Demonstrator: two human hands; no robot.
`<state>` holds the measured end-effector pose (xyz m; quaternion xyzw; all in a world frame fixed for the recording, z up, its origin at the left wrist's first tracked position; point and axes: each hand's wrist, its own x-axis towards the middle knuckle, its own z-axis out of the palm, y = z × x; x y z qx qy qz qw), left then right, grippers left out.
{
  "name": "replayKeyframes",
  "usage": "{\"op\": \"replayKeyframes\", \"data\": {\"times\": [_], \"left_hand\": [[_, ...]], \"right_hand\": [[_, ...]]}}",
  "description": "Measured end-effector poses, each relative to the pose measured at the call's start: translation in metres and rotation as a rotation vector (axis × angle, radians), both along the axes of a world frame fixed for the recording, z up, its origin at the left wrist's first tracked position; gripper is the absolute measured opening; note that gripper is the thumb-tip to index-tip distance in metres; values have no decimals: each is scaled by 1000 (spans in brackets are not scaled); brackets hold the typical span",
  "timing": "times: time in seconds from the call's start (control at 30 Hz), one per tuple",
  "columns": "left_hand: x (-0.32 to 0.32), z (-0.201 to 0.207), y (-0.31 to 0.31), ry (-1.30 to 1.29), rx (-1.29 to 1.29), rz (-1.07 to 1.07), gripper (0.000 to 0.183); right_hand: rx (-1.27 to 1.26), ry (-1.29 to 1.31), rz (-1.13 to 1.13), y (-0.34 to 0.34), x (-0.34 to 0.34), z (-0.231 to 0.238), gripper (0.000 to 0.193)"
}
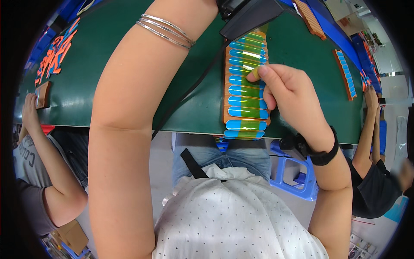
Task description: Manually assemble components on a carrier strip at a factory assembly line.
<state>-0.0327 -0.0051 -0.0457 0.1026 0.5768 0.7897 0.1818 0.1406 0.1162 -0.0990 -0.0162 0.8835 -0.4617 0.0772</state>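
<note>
My right hand (291, 88) is closed, thumb and forefinger pinching a bit of translucent yellow-green tape (250, 102). The tape runs lengthwise over a row of blue strips with rounded ends (235, 112). These strips lie crosswise, one after another, on a long wooden board (226, 103) that reaches the table's near edge. Beyond the upper edge of the picture, my left hand is out of sight; only the left forearm (142, 73) with silver bangles (166, 29) shows. A dark grey device (252, 19) stands at the far end of the board.
A black cable (189, 88) crosses the green table (172, 116). Orange and blue strips (56, 54) lie loose at far left. More wooden boards (310, 19) lie at right, one bearing blue strips (346, 73). A co-worker's hand (30, 114) is at left, another's (371, 98) at right.
</note>
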Motion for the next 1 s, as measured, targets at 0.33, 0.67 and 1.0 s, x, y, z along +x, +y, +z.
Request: {"op": "replayKeyframes", "data": {"times": [0.33, 0.67, 1.0], "left_hand": [[-45, -26, 21, -190, -188, -65, 73], [19, 61, -41, -18, 449, -486, 78], [89, 64, -53, 108, 255, -381, 84]], "right_hand": [[351, 423, 50, 19, -108, -8, 34], [-151, -319, -87, 59, -39, 7, 32], [-602, -224, 559, -65, -102, 12, 41]]}}
